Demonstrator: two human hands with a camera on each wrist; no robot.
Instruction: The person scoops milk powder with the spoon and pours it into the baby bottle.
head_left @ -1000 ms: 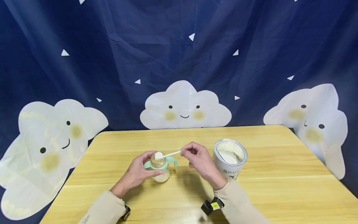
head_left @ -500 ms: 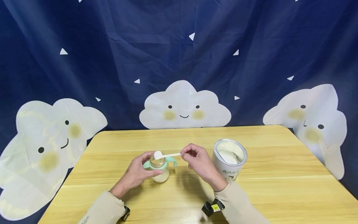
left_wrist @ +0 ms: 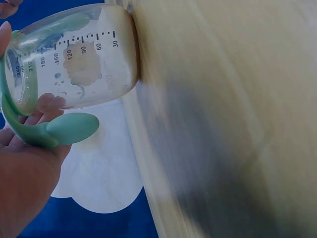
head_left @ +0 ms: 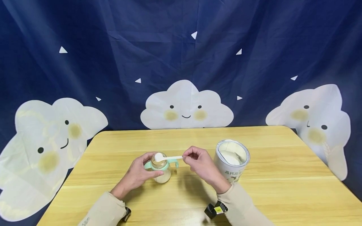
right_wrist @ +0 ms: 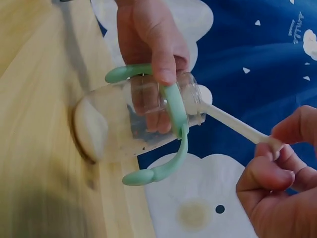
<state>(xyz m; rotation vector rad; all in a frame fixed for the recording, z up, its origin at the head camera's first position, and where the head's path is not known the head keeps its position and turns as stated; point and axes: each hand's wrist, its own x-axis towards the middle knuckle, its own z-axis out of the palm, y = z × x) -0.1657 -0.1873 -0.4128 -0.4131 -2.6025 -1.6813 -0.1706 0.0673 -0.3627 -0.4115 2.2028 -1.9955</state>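
Note:
A clear baby bottle (left_wrist: 81, 64) with a green two-handled collar stands upright and lidless on the table, pale powder at its bottom. My left hand (head_left: 138, 172) grips it round the collar, thumb in front and fingers behind. My right hand (head_left: 202, 164) pinches the end of a long white measuring scoop (right_wrist: 235, 124) between thumb and fingers. The scoop's bowl lies at the bottle's mouth, with white powder showing in it in the head view. Just beyond my right hand is an opened milk powder can (head_left: 233, 169), with powder inside.
The wooden table (head_left: 282, 188) has rounded far corners. Behind it hangs a dark blue curtain (head_left: 169, 47) printed with white clouds and small triangles. Small black devices are strapped at both wrists, over beige sleeves (head_left: 240, 204).
The scoop's handle has swung from slanting up toward my right hand to nearly level, and its bowl has shifted slightly left over the mouth. My left hand keeps its grip on the bottle.

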